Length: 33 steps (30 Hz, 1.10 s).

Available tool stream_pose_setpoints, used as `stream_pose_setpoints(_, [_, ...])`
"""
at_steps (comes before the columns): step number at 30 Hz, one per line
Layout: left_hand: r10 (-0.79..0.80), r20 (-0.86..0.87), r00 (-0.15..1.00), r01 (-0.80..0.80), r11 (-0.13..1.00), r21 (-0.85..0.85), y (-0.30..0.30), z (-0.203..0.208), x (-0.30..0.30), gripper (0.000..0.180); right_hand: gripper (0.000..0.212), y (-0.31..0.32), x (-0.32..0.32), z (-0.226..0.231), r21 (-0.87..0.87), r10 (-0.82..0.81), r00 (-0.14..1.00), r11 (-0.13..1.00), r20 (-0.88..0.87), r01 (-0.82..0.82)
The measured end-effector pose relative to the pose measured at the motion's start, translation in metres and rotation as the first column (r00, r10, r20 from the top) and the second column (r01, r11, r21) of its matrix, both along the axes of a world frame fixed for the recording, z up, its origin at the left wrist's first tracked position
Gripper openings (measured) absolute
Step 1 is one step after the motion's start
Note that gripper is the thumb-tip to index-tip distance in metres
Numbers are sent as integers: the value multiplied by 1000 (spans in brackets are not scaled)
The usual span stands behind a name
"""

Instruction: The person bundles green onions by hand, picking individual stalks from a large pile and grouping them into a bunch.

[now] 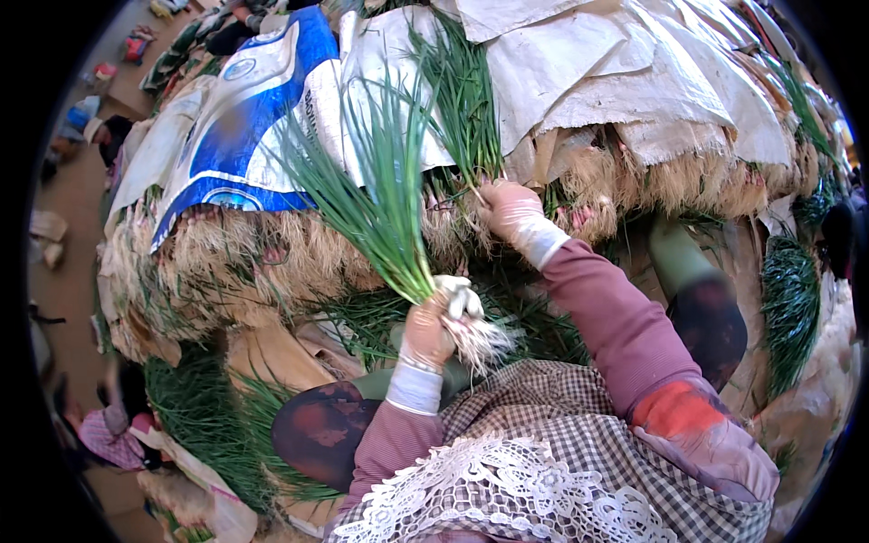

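My left hand [427, 330], gloved and with a white cuff, is closed round a bunch of spring onions [385, 199]. Their long green leaves fan up and to the left, and the pale roots [478, 342] stick out to the right below the fingers. Farther up, at the edge of the heap, my gloved right hand [514, 210] pinches the lower stalks of more spring onions [462, 100], whose leaves lie across the white sheets. Its fingertips are partly hidden against the heap. A wide row of stacked spring onions [579, 181] shows its fringe of roots towards me.
White woven sheets [625, 68] and a blue-and-white sack [244, 136] cover the heap. Loose green leaves [534, 317] lie between my knees. More piles of greens stand at the left [204, 425] and right [789, 308]. Another person [113, 430] is at the far left.
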<state>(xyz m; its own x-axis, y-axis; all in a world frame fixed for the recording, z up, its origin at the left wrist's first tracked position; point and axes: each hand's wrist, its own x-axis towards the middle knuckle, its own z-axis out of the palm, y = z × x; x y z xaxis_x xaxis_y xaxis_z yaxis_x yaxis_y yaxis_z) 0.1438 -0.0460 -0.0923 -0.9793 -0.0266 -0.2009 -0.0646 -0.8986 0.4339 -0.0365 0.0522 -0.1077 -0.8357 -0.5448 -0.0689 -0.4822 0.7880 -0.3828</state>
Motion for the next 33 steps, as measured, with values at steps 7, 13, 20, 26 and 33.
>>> stream_pose_setpoints(7, [126, 278, 952, -102, 990, -102, -5, -37, -5, 28, 35, 18, 102, -7, -319, 363, 866, 913, 345, -256])
stream_pose_setpoints(13, [69, 290, 955, -56, 997, -53, 14, -29, -3, 21, 20, 6, 73, -5, -468, 365, 295, 644, 883, 605])
stream_pose_setpoints(20, [155, 196, 968, -185, 972, 146, 20, 6, -6, 35, 29, -3, 84, -61, 147, 164, 896, 959, 413, -243])
stream_pose_setpoints(26, [61, 385, 921, -107, 989, 99, 8, -19, -1, 25, 19, 8, 60, -29, -181, 94, 994, 980, 55, -83])
stream_pose_setpoints(33, [-62, -244, 968, 54, 998, -37, 3, 32, -3, 14, 32, 12, -9, 3, -100, 48, 898, 995, 437, -4])
